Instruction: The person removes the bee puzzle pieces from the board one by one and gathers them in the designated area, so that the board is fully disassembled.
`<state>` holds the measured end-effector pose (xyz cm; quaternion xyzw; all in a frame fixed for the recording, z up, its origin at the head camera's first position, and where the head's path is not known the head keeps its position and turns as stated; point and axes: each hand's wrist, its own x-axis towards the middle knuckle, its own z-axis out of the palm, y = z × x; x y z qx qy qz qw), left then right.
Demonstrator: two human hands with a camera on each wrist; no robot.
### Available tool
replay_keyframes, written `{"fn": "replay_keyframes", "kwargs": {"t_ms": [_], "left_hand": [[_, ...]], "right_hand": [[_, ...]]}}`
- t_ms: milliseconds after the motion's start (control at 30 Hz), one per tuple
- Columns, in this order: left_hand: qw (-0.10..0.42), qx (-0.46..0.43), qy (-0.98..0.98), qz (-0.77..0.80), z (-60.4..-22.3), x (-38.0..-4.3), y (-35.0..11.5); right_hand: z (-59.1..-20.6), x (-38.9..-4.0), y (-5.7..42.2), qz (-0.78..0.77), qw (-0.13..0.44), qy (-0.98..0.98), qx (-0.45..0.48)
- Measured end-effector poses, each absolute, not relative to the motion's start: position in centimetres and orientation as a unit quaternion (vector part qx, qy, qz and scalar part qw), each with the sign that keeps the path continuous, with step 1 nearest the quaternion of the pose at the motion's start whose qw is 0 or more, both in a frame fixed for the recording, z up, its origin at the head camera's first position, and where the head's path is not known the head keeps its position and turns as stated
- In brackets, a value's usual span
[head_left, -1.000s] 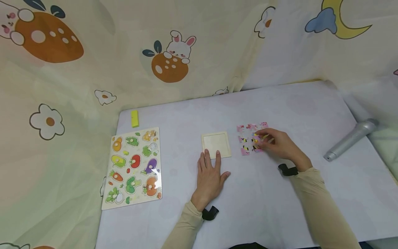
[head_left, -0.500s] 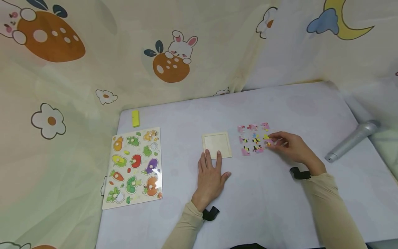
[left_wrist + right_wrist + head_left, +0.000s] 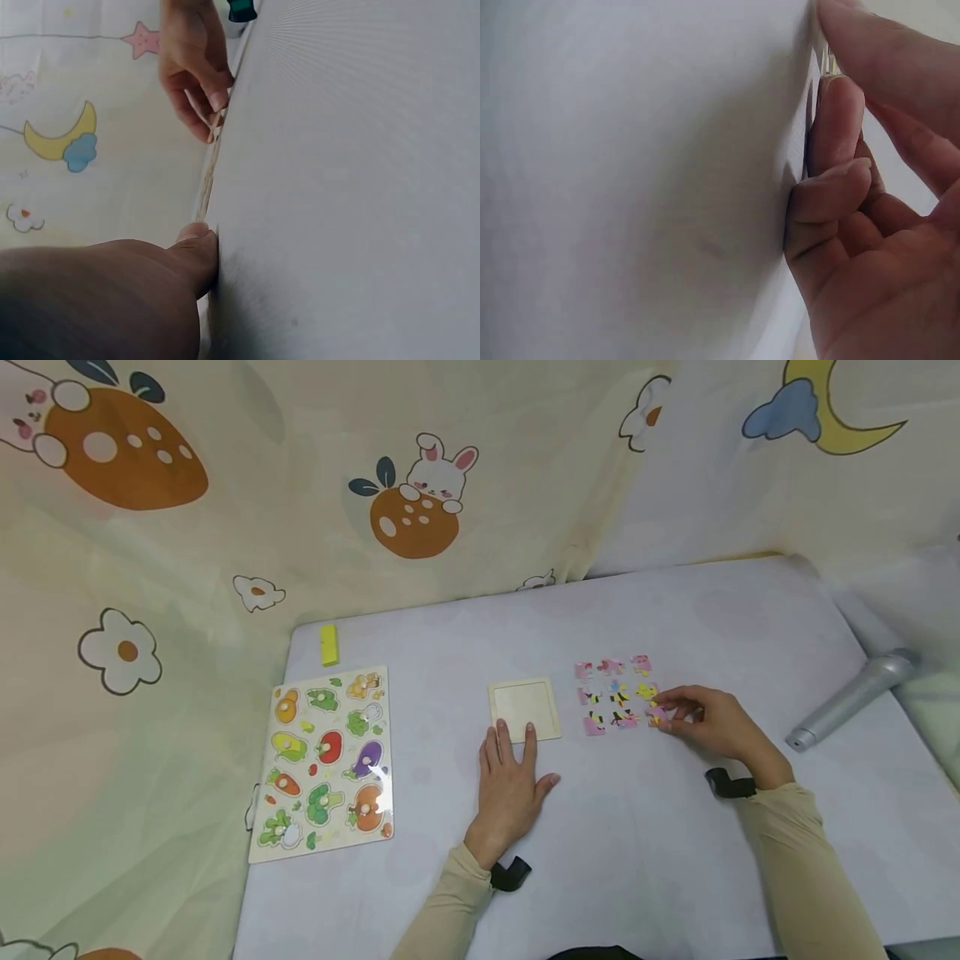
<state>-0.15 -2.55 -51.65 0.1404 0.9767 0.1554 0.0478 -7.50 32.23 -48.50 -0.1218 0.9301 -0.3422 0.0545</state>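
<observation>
Flat on the table, my left hand (image 3: 510, 789) rests with fingertips on the near edge of a small square wooden tray (image 3: 523, 697). To its right lie several pink and yellow jigsaw pieces (image 3: 618, 697), in rows with narrow gaps between them. My right hand (image 3: 708, 722) is at the right side of these rows, its thumb and fingers pinching the near right jigsaw piece (image 3: 655, 717). The right wrist view has this hand's curled fingers (image 3: 840, 127) low against the table, the piece mostly hidden. In the left wrist view, the left thumb (image 3: 196, 251) lies by the tray's edge.
A vegetable peg puzzle board (image 3: 330, 760) lies at the left of the white table (image 3: 600, 877). Behind it is a yellow block (image 3: 328, 645). A silver cylinder (image 3: 851, 700) lies at the right edge. A printed curtain (image 3: 300, 527) hangs behind.
My right hand has moved right, from over the middle of the jigsaw pieces to their right side, uncovering them. The left hand has stayed on the tray.
</observation>
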Motion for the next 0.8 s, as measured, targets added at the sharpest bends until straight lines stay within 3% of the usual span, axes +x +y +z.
{"fn": "replay_keyframes", "kwargs": {"t_ms": [800], "left_hand": [[0.038, 0.138, 0.979, 0.146, -51.82, -0.17, -2.35]], "right_hand": [[-48.67, -7.88, 32.02, -0.348, 0.077, 0.93, -0.085]]}}
